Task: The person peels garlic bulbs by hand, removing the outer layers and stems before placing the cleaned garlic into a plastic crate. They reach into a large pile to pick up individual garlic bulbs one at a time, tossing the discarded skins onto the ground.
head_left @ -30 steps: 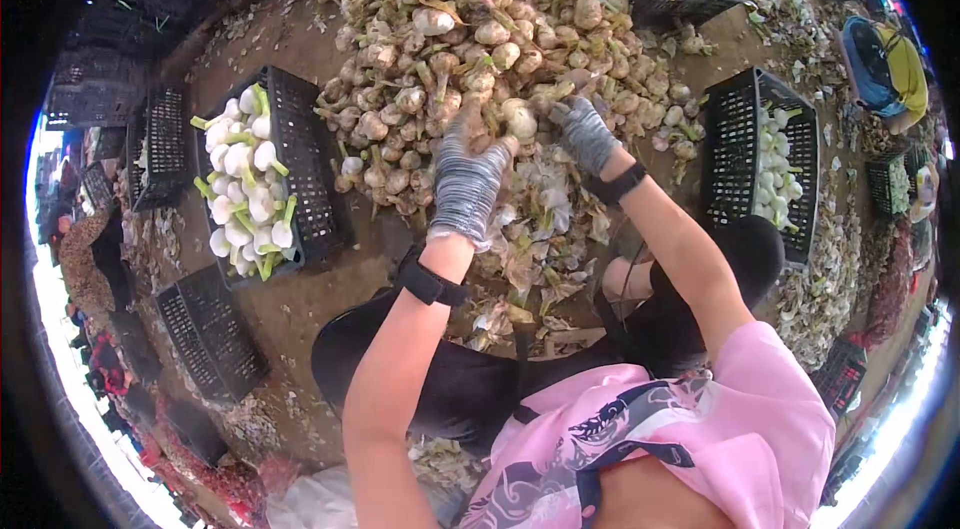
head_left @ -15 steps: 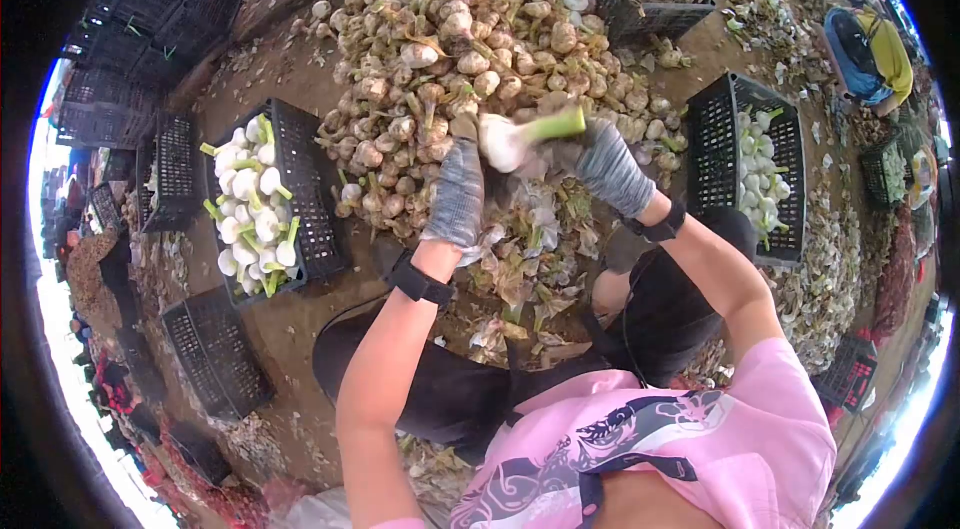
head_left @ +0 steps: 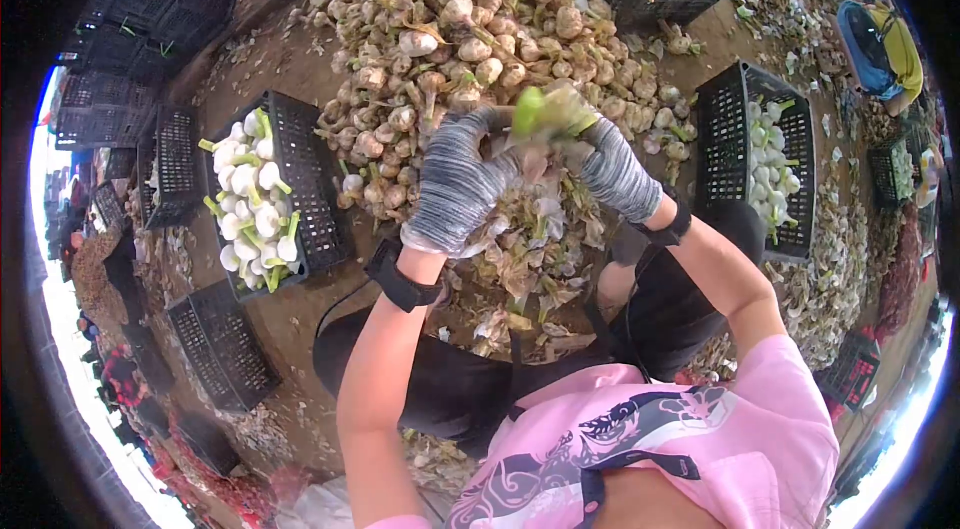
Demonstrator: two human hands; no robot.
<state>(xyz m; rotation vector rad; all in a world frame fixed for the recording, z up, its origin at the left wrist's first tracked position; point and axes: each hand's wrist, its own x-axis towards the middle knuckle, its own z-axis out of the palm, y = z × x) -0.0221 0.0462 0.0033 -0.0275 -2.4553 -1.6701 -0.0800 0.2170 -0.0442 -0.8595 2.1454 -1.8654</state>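
My left hand [head_left: 462, 177], in a grey knitted glove, is closed with its fingers curled at the near edge of a heap of garlic bulbs [head_left: 470, 51]. Between my hands is a garlic bulb with a green stem [head_left: 530, 113]; motion blurs it, and the fingers hide most of its white body. My right hand [head_left: 612, 167], gloved the same way, closes on the stem side, where pale leafy husk [head_left: 566, 115] shows. Beneath both hands lies a pile of peeled-off skins [head_left: 535, 254].
A black crate [head_left: 318, 191] of clean white garlic stands at left, another crate [head_left: 722, 134] of it at right. A crate [head_left: 655, 1] of unpeeled bulbs is behind the heap. An overturned-looking black crate [head_left: 225, 344] lies lower left. Far right, a person in yellow [head_left: 898, 59] is bent over.
The garlic bulb has turned from lying sideways, its white body plain, to stem upward with the body mostly hidden. My left hand has rolled so its glove's back faces up.
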